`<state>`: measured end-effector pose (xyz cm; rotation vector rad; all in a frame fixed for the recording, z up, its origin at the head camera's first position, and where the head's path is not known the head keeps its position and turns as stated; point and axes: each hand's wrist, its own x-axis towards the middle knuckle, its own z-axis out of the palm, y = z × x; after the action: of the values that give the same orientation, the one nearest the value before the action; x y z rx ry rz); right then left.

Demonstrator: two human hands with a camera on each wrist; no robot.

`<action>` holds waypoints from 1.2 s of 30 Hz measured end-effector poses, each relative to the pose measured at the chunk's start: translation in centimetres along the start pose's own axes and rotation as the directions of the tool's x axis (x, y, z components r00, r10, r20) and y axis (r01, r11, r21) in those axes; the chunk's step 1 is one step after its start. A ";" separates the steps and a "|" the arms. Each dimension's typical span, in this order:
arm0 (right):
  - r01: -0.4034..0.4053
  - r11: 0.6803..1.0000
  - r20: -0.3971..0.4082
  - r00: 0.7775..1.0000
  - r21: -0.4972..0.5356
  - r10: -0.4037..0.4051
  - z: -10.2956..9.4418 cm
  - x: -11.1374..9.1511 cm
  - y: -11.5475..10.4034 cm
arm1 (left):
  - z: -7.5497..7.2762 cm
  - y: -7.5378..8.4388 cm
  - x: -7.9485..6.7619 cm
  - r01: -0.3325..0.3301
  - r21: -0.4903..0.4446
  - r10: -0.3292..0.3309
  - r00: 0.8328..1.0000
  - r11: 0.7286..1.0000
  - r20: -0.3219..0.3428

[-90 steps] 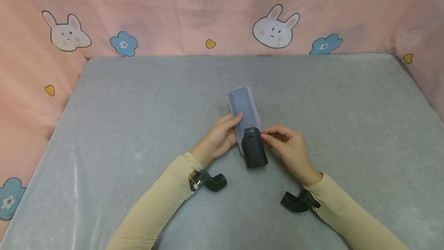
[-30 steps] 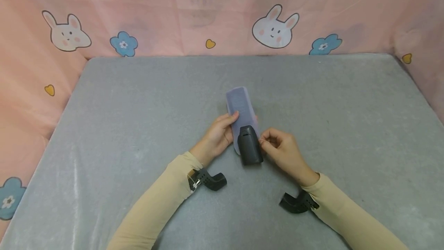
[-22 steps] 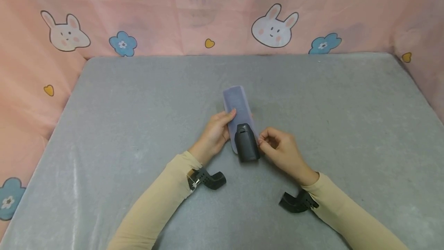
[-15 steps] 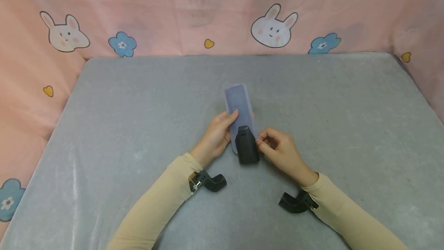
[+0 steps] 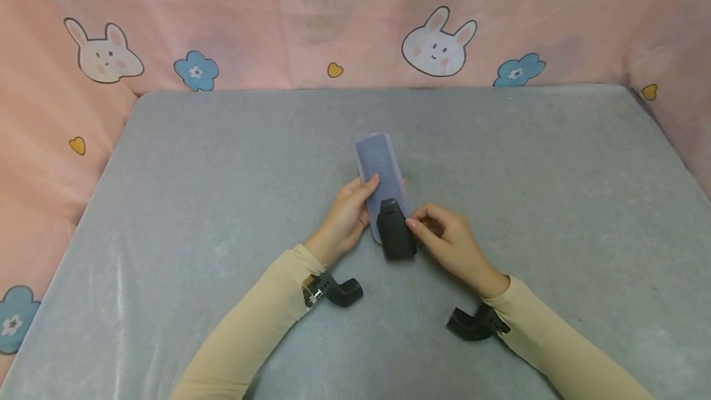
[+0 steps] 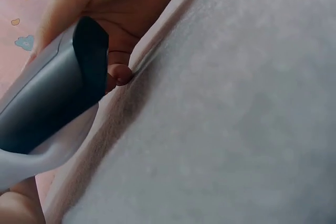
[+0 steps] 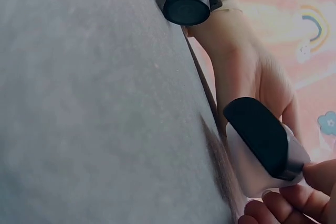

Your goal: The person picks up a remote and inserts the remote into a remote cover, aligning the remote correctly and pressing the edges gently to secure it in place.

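A translucent bluish silicone sleeve (image 5: 383,159) is held at mid-table, long side tilted away from me. From its near end sticks out a smooth black piece (image 5: 396,233), which looks like the end of a remote control. My left hand (image 5: 343,218) grips the sleeve from the left, thumb on top and fingers passing underneath. On the other side my right hand (image 5: 452,242) pinches the sleeve's edge beside the black piece. In the right wrist view the right thumb (image 7: 321,176) presses at the rim and the fingers curl below. The sleeve's underside is hidden.
A grey cloth-covered table (image 5: 222,190) lies under both hands. Pink curtains (image 5: 250,29) with rabbits and flowers close off the back and sides. Black wrist camera mounts (image 5: 336,289) project inward from both sleeved forearms.
Sleeve and black piece have shifted left and slightly away from me, with small changes of tilt. My right hand has followed leftward, and its thumb now lies against the black piece's edge.
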<state>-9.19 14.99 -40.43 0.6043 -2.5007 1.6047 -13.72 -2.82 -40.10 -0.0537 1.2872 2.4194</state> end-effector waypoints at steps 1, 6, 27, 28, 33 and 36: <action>0.011 1.000 -0.001 1.000 -0.010 -0.011 0.0 0.0 0.0 | 0.0 0.0 0.0 -0.001 0.016 0.001 1.000 1.000 0.002; 0.084 0.992 -0.016 0.996 -0.093 -0.086 0.1 0.0 0.2 | 0.0 0.0 -0.1 -0.004 0.074 0.003 1.000 0.997 0.004; 0.255 0.934 -0.103 0.952 -0.249 -0.287 -0.1 0.0 0.5 | 0.3 -0.3 0.1 -0.033 0.083 0.041 0.995 0.996 -0.089; 0.267 0.927 -0.101 0.948 -0.263 -0.301 -0.1 0.0 0.5 | 0.3 -0.3 0.1 -0.038 0.089 0.047 0.994 0.995 -0.101; 0.335 0.888 -0.078 0.923 -0.315 -0.376 0.0 0.1 0.6 | 0.5 -0.5 0.2 -0.057 0.111 0.074 0.984 0.992 -0.160; 0.362 0.875 -0.067 0.913 -0.322 -0.402 0.0 0.2 0.6 | 0.5 -0.6 0.2 -0.056 0.120 0.078 0.980 0.991 -0.185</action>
<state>-9.60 15.16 -40.94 0.8520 -2.2781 1.0564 -13.59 -2.07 -40.31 -0.2170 1.5324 2.4400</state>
